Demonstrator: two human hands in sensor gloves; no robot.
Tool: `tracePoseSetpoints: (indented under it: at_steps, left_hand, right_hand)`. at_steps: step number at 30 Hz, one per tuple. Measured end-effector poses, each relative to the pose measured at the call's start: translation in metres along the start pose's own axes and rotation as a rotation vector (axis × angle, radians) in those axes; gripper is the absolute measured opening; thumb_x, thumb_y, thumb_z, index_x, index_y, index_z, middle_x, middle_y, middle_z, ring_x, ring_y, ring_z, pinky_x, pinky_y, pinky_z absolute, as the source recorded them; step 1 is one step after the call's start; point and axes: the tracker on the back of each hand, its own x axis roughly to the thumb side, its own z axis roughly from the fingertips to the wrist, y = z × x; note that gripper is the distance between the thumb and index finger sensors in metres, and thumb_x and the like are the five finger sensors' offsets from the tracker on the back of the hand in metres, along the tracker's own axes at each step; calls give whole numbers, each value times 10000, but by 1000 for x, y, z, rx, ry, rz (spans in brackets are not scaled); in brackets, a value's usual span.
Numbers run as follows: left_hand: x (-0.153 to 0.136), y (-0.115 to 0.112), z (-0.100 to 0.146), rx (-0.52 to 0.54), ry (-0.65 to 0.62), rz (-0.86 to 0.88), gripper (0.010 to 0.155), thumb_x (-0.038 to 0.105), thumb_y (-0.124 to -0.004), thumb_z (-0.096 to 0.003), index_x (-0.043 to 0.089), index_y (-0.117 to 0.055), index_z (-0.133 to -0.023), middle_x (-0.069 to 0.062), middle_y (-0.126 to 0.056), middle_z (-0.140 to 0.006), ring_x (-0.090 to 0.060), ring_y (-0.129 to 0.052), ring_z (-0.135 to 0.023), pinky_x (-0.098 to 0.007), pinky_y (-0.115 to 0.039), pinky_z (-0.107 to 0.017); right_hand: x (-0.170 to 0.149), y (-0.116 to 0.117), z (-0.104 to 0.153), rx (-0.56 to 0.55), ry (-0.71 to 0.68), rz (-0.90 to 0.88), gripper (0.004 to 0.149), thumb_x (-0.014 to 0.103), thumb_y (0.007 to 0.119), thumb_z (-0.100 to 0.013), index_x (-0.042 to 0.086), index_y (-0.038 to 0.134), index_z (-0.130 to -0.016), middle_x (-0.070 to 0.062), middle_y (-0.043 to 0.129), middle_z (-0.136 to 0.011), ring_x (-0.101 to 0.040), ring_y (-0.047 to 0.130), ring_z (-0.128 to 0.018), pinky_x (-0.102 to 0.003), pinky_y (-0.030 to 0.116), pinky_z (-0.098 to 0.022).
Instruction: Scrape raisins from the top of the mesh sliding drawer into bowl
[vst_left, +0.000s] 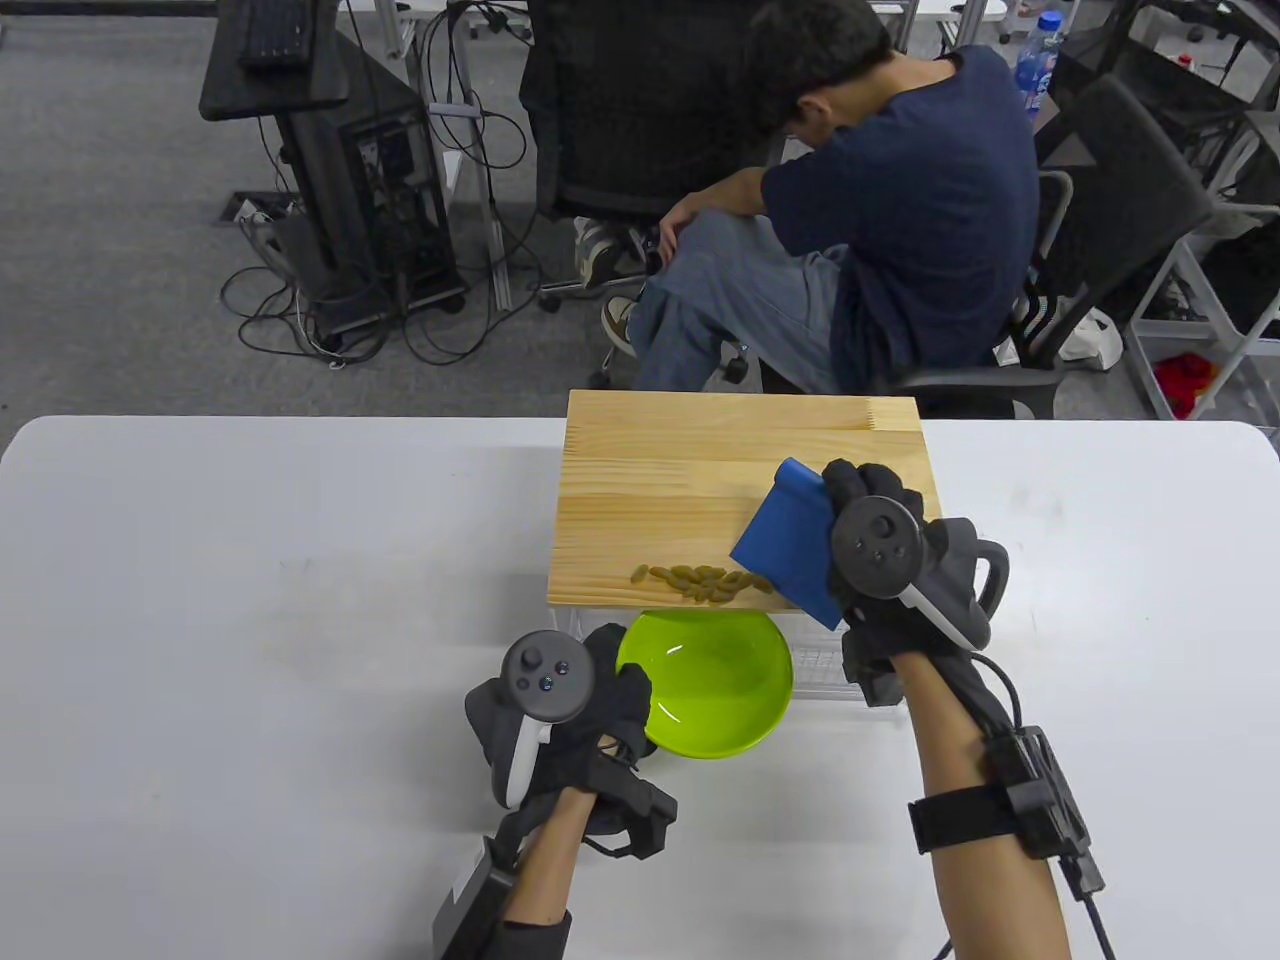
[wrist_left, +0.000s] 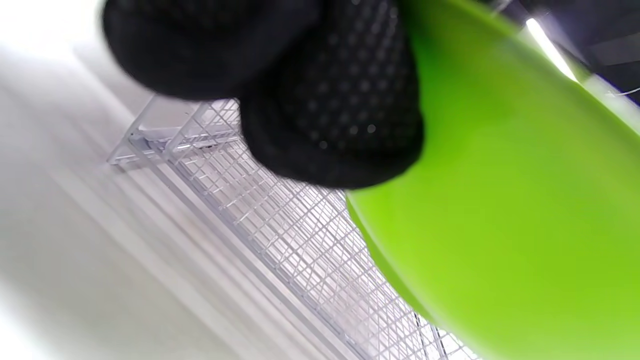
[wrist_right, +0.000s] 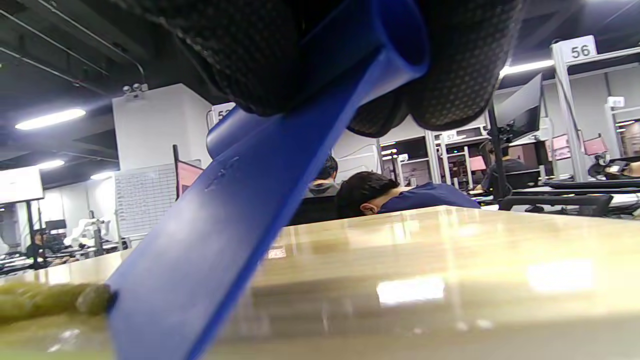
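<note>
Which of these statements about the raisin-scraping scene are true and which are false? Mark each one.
1. The right hand grips a blue scraper. True.
2. The raisins are already in the bowl. False: they lie on the wooden top, near its front edge.
3. The left hand holds the green bowl at its rim. True.
4. The bowl is red. False: it is green.

Raisins (vst_left: 700, 583) on drawer top (vst_left: 700, 470), bowl (vst_left: 712, 690) just before it.
</note>
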Motion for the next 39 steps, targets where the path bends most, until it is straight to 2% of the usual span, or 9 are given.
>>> tracePoseSetpoints:
  at_steps: [9, 25, 30, 34, 39]
  left_hand:
    - [-5, 3, -4, -8, 13, 10, 578, 281, -792, -522, 90, -665, -1053, -140, -942, -862, -98, -1119, -177, -244, -986, -167]
    - [-7, 7, -3, -6, 11, 18, 574, 274, -794, -521, 79, -673, -1047, -153, -950, -850, -105, -1118, -170, -249, -984, -162]
    - [-8, 8, -3, -1, 13, 18, 575, 274, -795, -520, 78, -673, -1047, -152, -951, -848, -105, -1118, -168, -249, -984, -161]
    - [-10, 11, -2, 2, 21, 29, 577, 274, -795, -520, 76, -670, -1047, -153, -950, -848, -105, -1118, -168, -250, -984, -160]
    - [-12, 13, -1, 16, 26, 24, 576, 275, -794, -521, 79, -667, -1047, -152, -950, -847, -106, -1118, -169, -250, -984, -161]
  right_hand:
    - [5, -1, 8, 0, -76, -30, 564, 166, 782, -533, 108, 579, -1056, -196, 588, -1053, -468, 802, -850, -610, 723, -587]
    - [13, -2, 33, -75, -239, -55, 561, 175, 786, -530, 123, 584, -1050, -178, 592, -1053, -452, 808, -852, -600, 730, -590]
    - [17, -3, 38, -51, -295, -40, 560, 175, 794, -526, 129, 591, -1047, -172, 595, -1054, -447, 805, -857, -599, 727, -597]
    - [18, -9, 36, -71, -286, -75, 561, 177, 793, -528, 126, 589, -1048, -175, 593, -1055, -448, 805, -857, -595, 731, -597]
    - [19, -15, 19, -147, -183, -81, 564, 172, 790, -531, 118, 579, -1052, -184, 583, -1055, -456, 798, -858, -601, 731, -593]
